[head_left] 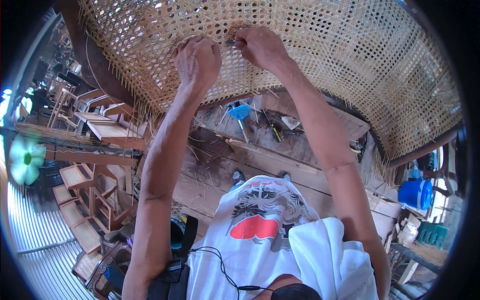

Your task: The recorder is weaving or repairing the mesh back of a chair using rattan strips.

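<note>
A wide woven cane panel with open holes spans the top of the view, set in a dark curved wooden frame. Both arms reach up to its surface. My left hand is closed against the weave, its fingers curled out of sight, so whatever it grips is hidden. To its right, my right hand is closed in a pinch on the panel. A small dark, thin piece shows at its fingertips, too small to name. Loose cane ends stick out along the panel's lower edge.
Beneath the panel, a wooden surface holds a blue-headed tool and a yellow-and-black screwdriver. Wooden chair frames with cane seats stack at the left, near a green fan. A blue bucket is at the right.
</note>
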`<state>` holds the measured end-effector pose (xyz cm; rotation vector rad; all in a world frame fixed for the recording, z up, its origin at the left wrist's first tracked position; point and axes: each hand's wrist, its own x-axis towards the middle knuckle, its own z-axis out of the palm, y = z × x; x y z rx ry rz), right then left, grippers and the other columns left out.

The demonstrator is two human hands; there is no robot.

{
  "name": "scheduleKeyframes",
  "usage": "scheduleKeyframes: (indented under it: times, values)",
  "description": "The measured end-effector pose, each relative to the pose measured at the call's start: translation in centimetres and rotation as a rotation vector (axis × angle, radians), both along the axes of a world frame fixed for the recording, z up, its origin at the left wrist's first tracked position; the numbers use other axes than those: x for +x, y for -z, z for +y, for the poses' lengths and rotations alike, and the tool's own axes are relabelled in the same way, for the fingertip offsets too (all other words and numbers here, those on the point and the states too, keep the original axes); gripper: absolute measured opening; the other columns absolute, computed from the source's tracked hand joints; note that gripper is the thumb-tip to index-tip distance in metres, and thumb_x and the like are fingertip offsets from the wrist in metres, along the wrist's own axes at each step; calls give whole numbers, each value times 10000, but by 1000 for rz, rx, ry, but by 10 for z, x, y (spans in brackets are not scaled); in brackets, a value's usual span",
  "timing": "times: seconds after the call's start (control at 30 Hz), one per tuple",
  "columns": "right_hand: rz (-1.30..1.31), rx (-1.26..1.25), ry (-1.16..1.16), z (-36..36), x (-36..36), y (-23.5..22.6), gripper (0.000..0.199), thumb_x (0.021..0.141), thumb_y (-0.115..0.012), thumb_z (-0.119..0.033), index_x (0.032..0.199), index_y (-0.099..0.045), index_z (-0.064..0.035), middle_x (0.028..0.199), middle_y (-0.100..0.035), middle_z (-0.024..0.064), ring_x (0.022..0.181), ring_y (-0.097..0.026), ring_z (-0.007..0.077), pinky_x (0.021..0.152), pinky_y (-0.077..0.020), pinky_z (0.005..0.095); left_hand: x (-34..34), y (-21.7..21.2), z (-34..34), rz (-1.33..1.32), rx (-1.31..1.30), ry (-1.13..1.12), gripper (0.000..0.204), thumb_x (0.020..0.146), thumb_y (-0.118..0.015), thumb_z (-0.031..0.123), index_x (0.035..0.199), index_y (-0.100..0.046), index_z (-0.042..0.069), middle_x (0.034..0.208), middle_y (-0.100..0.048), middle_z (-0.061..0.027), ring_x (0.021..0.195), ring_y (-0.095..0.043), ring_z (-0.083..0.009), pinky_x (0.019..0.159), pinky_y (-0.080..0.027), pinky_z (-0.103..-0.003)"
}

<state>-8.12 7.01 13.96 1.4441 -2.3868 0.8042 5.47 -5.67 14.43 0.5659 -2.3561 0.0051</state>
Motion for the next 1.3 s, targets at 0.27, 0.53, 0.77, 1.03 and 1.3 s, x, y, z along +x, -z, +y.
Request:
scheduleKeyframes:
  times: [0.27, 0.53, 0.77, 1.03, 1.3]
  values:
    - [-41, 15, 46, -1, 10, -6, 162, 884, -627, -144, 969, -745, -75, 938, -733, 184, 899, -719, 366, 840, -568, 498, 9, -1, -4, 11, 16, 50, 161, 884, -691, 227, 920, -800, 113, 964, -761, -134, 879, -718, -332, 840, -523, -466]
    - [-86, 119, 47, -1, 16, -20, 190, 846, -714, -115, 1002, -746, -11, 996, -742, 229, 986, -732, 381, 854, -608, 484, 6, 2, -5, 80, -50, 74, 179, 895, -681, 224, 931, -799, 95, 979, -761, -135, 925, -718, -333, 887, -506, -471]
    - [-27, 147, 23, -2, 15, -27, 199, 862, -724, -128, 1011, -748, 2, 1012, -746, 223, 999, -734, 384, 844, -612, 487, 2, 1, 0, -11, 50, -26, 182, 904, -670, 231, 960, -798, 116, 993, -761, -137, 960, -714, -334, 910, -496, -478]
    - [-102, 150, 72, -2, 21, -31, 216, 848, -738, -135, 1015, -747, 2, 979, -748, 225, 983, -737, 381, 843, -610, 484, 7, -3, -1, -67, 197, -50, 197, 923, -660, 258, 970, -800, 128, 991, -758, -149, 949, -710, -365, 868, -518, -490]
    - [-113, 113, 19, -3, 6, -19, 245, 834, -762, -176, 1030, -739, -30, 1011, -742, 203, 1012, -719, 383, 885, -588, 490, -4, 4, 0, -15, 84, -61, 182, 916, -685, 272, 972, -805, 147, 1010, -751, -119, 970, -698, -338, 959, -465, -487]
